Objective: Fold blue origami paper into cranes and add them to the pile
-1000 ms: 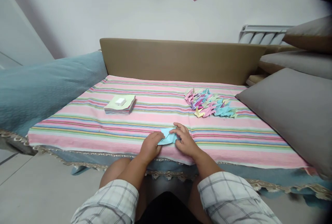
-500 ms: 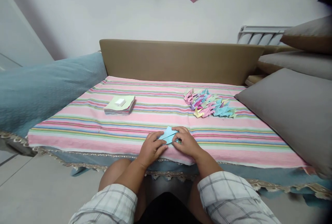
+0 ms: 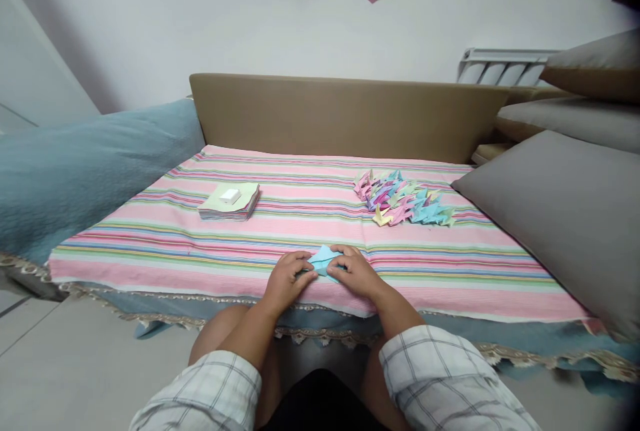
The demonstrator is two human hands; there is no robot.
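Observation:
A light-blue piece of folded paper [image 3: 323,259] lies between my hands near the front edge of the striped cloth. My left hand [image 3: 291,279] grips its left side, thumb and fingers closed on the paper. On the other side my right hand [image 3: 354,272] pinches the paper with thumb and index finger. Part of the paper is hidden under the fingers. Beyond my right hand lies a cluster of folded paper cranes [image 3: 400,199] in pink, blue, purple, green and yellow.
A stack of square paper sheets [image 3: 220,203] sits on the left, with a small white block [image 3: 230,196] on top. The striped cloth [image 3: 150,244] covers the seat. Grey cushions [image 3: 545,211] pile up at right; a blue-covered armrest [image 3: 100,164] borders the left.
My fingers have shifted on the blue paper, with the left thumb drawn in closer to the fingers. The paper's visible flaps look slightly different. The cranes and stack have stayed put.

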